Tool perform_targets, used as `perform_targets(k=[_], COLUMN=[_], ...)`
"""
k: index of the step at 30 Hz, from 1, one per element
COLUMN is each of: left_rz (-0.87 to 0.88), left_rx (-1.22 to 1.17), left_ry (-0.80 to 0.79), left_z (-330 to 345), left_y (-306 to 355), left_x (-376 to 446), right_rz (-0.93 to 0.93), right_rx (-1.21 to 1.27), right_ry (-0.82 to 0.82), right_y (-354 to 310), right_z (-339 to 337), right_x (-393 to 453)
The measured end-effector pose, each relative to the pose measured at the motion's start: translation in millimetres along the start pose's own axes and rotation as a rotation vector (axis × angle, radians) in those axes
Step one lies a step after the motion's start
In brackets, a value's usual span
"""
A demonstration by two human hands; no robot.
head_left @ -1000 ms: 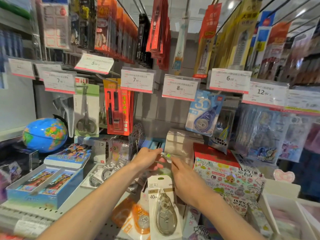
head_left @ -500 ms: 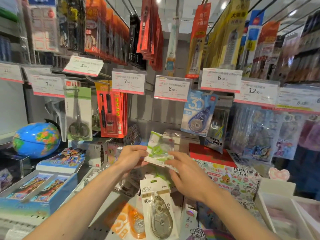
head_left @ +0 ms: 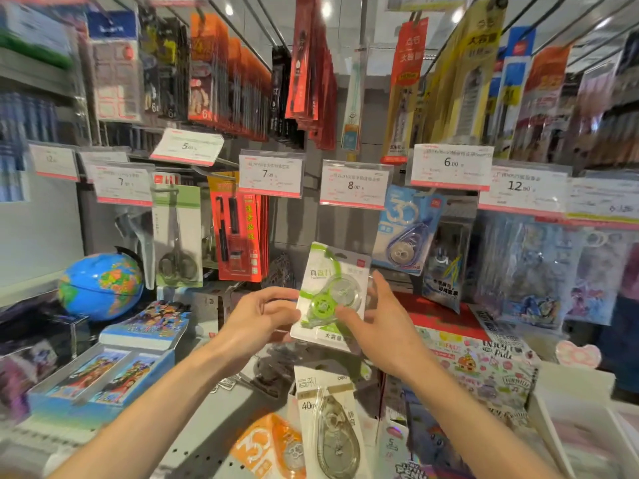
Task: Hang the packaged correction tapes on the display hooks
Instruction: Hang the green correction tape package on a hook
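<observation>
Head view: my left hand (head_left: 257, 314) and right hand (head_left: 382, 323) pinch the green correction tape pack (head_left: 330, 293) between them, long axis nearly upright, top tilted right. The 8.00 price tag (head_left: 354, 184) sits directly above my grip, its hook hidden.

Left shelf goods (head_left: 41, 98) blurred, orange packet (head_left: 268, 447) cut off below

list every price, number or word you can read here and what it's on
"5.00": tilted price tag
"7": price tag
"8.00": price tag
"6.00": price tag
"12": price tag
"30": blue correction tape pack
"40m": grey correction tape pack
Green correction tape pack between both hands, small print on tags: too blurred.
</observation>
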State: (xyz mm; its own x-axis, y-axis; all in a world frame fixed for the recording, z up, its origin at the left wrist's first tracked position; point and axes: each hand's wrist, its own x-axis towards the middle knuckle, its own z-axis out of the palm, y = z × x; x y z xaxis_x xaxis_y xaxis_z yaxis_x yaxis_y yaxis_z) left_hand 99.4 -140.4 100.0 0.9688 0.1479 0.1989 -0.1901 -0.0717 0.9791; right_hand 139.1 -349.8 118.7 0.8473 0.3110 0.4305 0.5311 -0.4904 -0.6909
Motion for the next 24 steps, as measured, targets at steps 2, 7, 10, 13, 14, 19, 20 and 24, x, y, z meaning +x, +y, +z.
perform_targets(k=[2, 7, 10, 13, 14, 19, 20, 24], left_rz=[0.016, 0.057, 0.076, 0.09, 0.097, 0.144, 0.149, 0.189], left_rx=[-0.007, 0.041, 0.093, 0.138, 0.141, 0.23, 0.243, 0.235], left_ry=[-0.014, -0.031, -0.004, -0.014, -0.023, -0.015, -0.02, -0.013], left_z=[2, 13, 18, 18, 17, -6, -13, -43], left_y=[3, 7, 9, 11, 11, 11, 11, 12], left_x=[-4, -15, -19, -23, -24, -17, -14, -4], right_rz=[0.124, 0.176, 0.15, 0.111, 0.092, 0.063, 0.061, 0.031], right_rx=[0.158, 0.321, 0.381, 0.462, 0.467, 0.513, 0.516, 0.478], right_ry=[0.017, 0.032, 0.043, 0.006, -0.009, -0.011, -0.005, 0.027], right_y=[-2, 1, 2, 0, 0, -10, -13, -30], right_z=[-4, -14, -15, -16, -14, 3, 9, 33], right_x=[0, -8, -12, -15, -16, -9, -6, 8])
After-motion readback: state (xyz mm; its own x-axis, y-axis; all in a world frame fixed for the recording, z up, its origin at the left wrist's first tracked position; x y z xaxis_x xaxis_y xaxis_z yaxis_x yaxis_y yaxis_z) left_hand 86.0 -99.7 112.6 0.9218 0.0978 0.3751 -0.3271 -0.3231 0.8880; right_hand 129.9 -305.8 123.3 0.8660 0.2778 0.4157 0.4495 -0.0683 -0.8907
